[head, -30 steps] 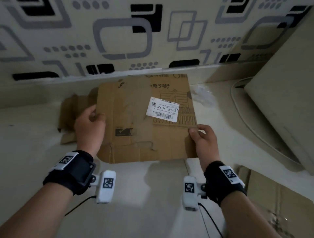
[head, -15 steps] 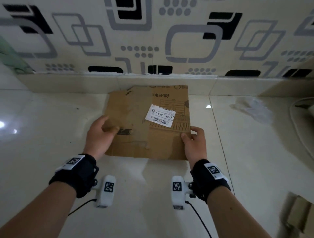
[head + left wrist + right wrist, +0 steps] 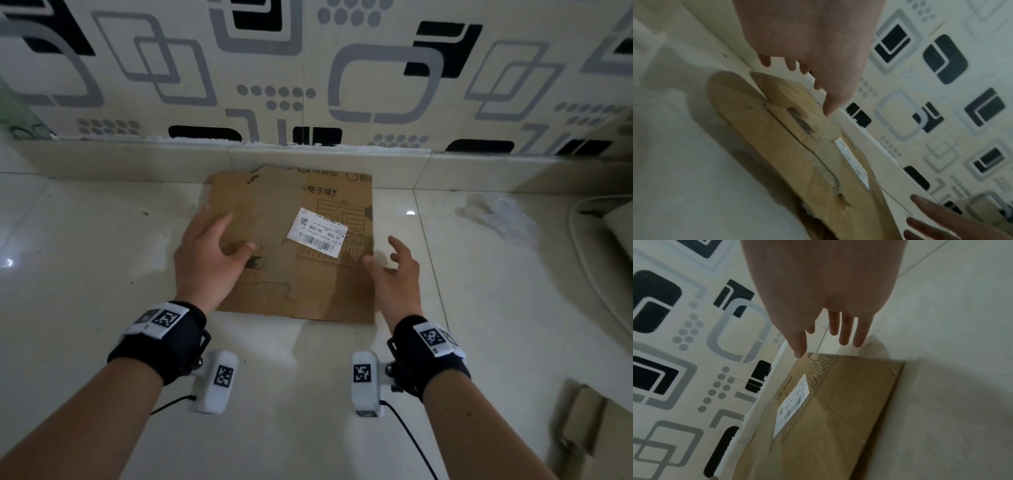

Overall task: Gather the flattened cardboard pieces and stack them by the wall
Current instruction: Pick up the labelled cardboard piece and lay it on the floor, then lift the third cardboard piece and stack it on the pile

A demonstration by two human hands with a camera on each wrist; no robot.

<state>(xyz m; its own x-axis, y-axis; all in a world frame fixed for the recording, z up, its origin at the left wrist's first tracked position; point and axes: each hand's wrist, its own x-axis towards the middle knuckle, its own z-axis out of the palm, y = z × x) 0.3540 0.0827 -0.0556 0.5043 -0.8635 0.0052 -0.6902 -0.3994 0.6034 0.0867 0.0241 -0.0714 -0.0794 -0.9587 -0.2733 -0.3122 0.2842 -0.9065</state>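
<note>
Two hands [image 3: 209, 260], two cardboard pieces [image 3: 308, 274]

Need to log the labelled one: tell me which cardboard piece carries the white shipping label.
The flattened cardboard lying by the wall, between both hands. The other cardboard, bottom right, shows no label.

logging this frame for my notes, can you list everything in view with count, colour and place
flattened cardboard: one sheet showing on top, brown, flat on the floor with its far edge at the wall's base
shipping label: one, white with a barcode, stuck on the cardboard
more cardboard: brown, count unclear, bottom right corner
plastic wrap: one crumpled clear piece, on the floor at right
cable: one, white, far right
floor: glossy cream tiles
wall: cream with grey and black squares
wristbands: two, black, with white tag-marked cameras
left hand: open, over the cardboard's left part
right hand: open, at its right edge
</note>
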